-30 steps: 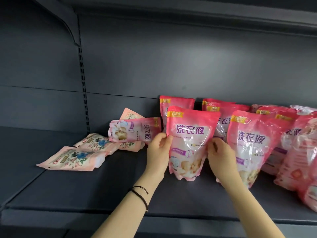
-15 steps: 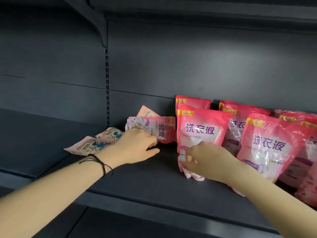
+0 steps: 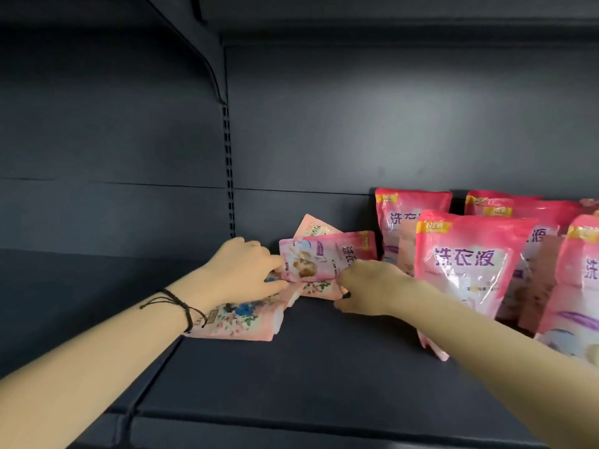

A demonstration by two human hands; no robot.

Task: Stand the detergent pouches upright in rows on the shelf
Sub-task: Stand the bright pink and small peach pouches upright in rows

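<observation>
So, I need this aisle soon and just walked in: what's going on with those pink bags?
A person is stocking the shelf. The left hand holds the left end of a sideways pouch at the back, and the right hand pinches its lower edge. Pink upright pouches stand in rows to the right; flowered pouches lie flat under and beside it.

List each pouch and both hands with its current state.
sideways pouch, lying on its side, not upright
floral pouch, flat on the shelf
front pink pouch, upright
rear pink pouch, upright behind it
left hand, grips the sideways pouch's left end
right hand, fingers curled at its lower edge, grip unclear
</observation>
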